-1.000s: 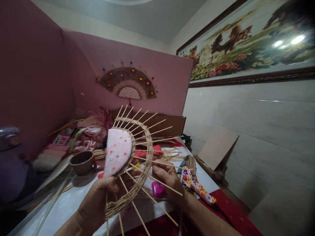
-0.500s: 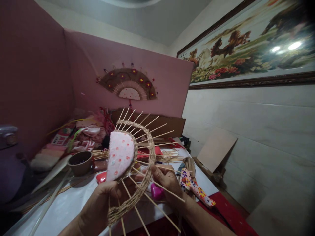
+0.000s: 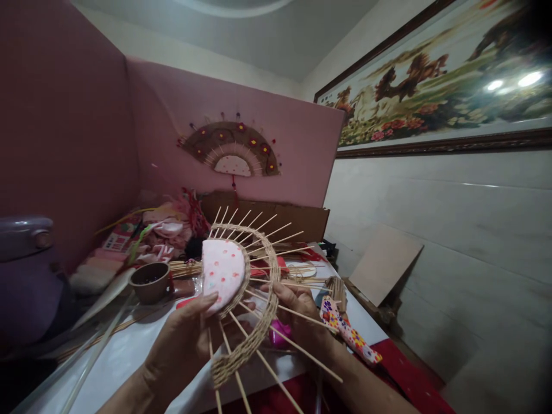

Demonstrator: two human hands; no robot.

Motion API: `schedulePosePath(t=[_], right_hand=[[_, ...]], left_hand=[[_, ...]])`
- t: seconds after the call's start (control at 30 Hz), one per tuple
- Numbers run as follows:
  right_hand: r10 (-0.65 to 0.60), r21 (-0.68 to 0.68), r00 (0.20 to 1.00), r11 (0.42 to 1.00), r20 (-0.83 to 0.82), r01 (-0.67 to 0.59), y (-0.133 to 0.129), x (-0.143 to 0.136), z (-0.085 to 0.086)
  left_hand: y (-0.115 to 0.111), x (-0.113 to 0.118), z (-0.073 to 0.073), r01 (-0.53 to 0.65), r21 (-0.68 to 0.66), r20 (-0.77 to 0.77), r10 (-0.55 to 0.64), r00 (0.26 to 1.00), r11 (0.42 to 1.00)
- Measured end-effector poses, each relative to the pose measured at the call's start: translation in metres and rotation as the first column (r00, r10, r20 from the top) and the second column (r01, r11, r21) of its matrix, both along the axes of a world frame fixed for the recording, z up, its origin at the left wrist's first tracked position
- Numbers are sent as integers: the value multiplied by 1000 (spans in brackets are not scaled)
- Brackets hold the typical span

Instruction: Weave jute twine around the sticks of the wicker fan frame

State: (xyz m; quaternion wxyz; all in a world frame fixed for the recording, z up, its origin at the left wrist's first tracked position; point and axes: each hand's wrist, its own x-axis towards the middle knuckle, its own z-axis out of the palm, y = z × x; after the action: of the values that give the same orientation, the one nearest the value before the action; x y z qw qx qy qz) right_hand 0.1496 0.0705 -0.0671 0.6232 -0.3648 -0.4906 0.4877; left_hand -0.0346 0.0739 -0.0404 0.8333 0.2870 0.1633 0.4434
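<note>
A half-round frame of thin sticks with a woven twine band (image 3: 270, 307) is held upright between both hands. Its inner part is a white half-disc (image 3: 223, 270) with pink and orange spots. My left hand (image 3: 185, 336) grips the lower left of the half-disc, the thumb on its front and the other fingers behind. My right hand (image 3: 302, 310) pinches the twine band at its right side, with thumb and fingers closed on it. Sticks fan outward past the band, some crossing in front of my right hand.
On the white table (image 3: 125, 368) are a brown bowl (image 3: 150, 283), a purple shiny object (image 3: 280, 334) and a flowered item (image 3: 349, 333). Pink cloths (image 3: 168, 230) lie at the back left. A finished fan (image 3: 235, 144) hangs on the pink board.
The frame and both hands sit slightly lower and further right in view. My left thumb has moved up onto the front of the spotted half-disc.
</note>
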Motion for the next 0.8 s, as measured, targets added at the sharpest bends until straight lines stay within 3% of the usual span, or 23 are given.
schedulePosePath(t=[0.1,0.23,0.37,0.47,0.53,0.6,0.67,0.73,0.8], right_hand=[[44,11,998,999,-46,-44,1,4,0],[56,13,998,998,-43,-56,2,6,0],[17,26,1000,1000,-17,-16,3,7,1],[-26,41,999,999,32,25,2,7,3],[-50,48,997,998,64,47,1,7,4],[-58,40,995,998,85,55,-1,5,5],[-74,48,990,996,124,69,-4,4,5],[-100,91,974,992,203,83,-7,2,6],[-114,135,950,988,291,77,-11,1,6]], left_hand=[[1,1,7,-181,-25,-41,180,983,983],[5,2,9,-254,12,-48,254,966,967],[12,1,2,-305,159,-127,326,937,939],[15,-1,-2,-398,304,-283,481,830,865],[15,-3,-3,-473,479,-364,657,660,740],[12,-5,-2,-464,720,-313,838,447,516],[9,-7,0,-354,897,-151,936,318,265],[6,-6,2,-225,967,-34,939,342,117],[5,-5,3,-152,986,-2,919,394,67]])
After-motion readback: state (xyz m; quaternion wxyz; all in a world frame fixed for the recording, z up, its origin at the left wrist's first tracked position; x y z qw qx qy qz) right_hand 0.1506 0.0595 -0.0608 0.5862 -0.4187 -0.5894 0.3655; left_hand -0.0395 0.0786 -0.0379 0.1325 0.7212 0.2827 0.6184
